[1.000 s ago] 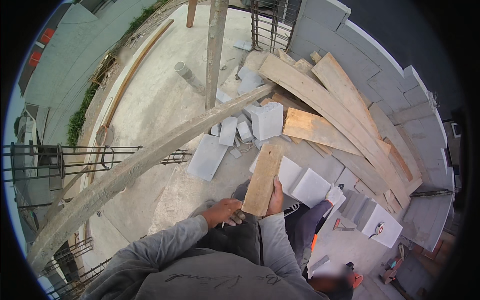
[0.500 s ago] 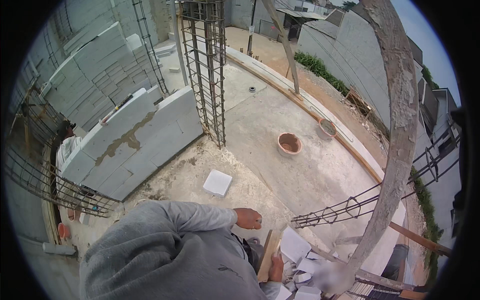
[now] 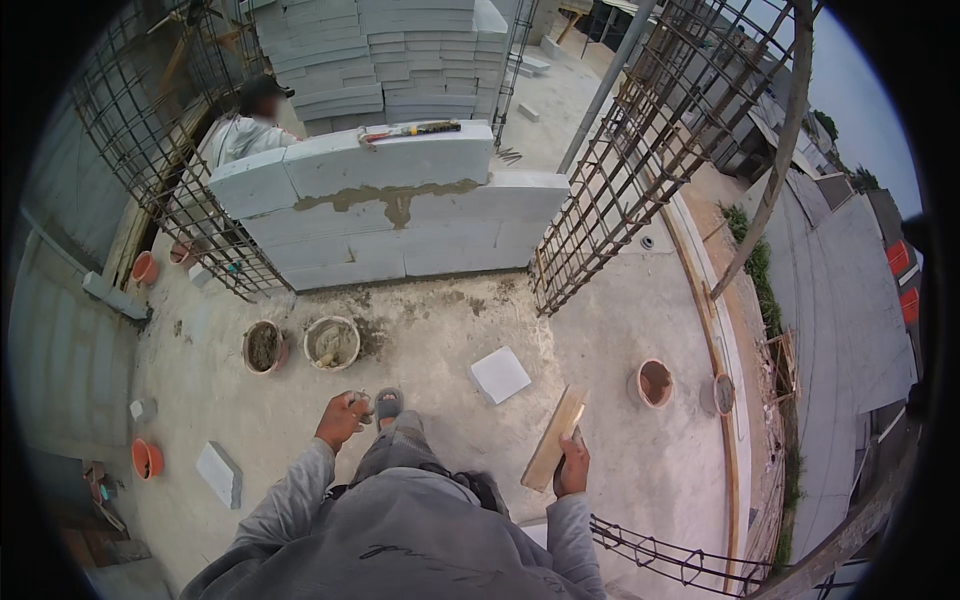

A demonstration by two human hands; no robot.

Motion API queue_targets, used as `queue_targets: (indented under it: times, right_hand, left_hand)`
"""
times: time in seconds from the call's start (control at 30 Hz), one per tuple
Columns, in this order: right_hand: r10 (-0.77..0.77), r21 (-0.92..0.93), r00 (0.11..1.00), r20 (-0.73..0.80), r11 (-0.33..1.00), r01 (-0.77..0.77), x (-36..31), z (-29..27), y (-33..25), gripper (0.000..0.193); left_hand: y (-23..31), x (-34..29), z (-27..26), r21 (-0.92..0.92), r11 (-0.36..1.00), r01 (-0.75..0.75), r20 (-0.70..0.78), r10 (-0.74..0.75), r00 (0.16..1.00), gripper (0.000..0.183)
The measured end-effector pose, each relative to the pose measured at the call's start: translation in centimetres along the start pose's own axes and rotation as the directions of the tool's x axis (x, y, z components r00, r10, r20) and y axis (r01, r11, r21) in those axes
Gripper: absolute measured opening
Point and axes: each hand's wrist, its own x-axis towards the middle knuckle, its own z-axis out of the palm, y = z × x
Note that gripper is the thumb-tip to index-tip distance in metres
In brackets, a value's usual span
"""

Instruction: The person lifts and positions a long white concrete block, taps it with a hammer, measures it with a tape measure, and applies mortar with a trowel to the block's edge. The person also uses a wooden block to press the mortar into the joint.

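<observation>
My right hand (image 3: 573, 464) grips a short, flat wooden board (image 3: 551, 440) by its right edge, holding it tilted over the floor. My left hand (image 3: 342, 420) is in front of my left leg with its fingers curled; whether the greyish patch at the fingertips is dust or a small object is unclear. Beyond my hands a loose white block (image 3: 499, 375) lies on the concrete. Farther off stands a low wall of white blocks (image 3: 450, 238), with grey mortar smeared across its face. A tool with a yellow and black handle (image 3: 430, 128) rests on its top.
Two buckets of mortar, one dark (image 3: 263, 347) and one pale (image 3: 331, 343), stand before the wall. Rebar cages (image 3: 640, 150) rise at both wall ends. An orange bucket (image 3: 652, 384) sits near the slab's right edge. Behind the wall is another person (image 3: 245, 135).
My view has swung left, from the pile of broken blocks toward the wall. The wooden board has come along in my right hand, and my left hand is now out to the left.
</observation>
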Motion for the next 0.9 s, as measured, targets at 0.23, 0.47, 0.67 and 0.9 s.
queue_targets:
  times: [0.23, 0.47, 0.67, 0.9]
  right_hand:
    - [-0.081, 0.186, 0.992, -0.093, 0.978, 0.097, 11.3, 18.7, 6.8, 0.052]
    - [-0.182, 0.238, 0.935, -0.303, 0.936, 0.26, 21.0, 32.8, 12.1, 0.053]
    - [-0.115, 0.303, 0.925, -0.363, 0.924, 0.234, 36.8, 39.7, 13.9, 0.058]
    - [-0.168, 0.173, 0.806, -0.568, 0.933, 0.316, 56.9, 43.3, 16.1, 0.062]
  left_hand:
    - [7.1, 10.0, -16.7, 0.071, 0.976, -0.205, -0.212, 0.215, 0.953, 0.026]
    - [25.3, 23.5, -28.2, 0.508, 0.669, -0.543, -0.194, 0.703, 0.684, 0.02]
    - [36.7, 39.8, -31.0, 0.864, 0.234, -0.447, 0.023, 0.867, 0.497, 0.029]
    - [40.9, 54.9, -31.8, 0.843, 0.037, -0.537, 0.362, 0.699, 0.617, 0.039]
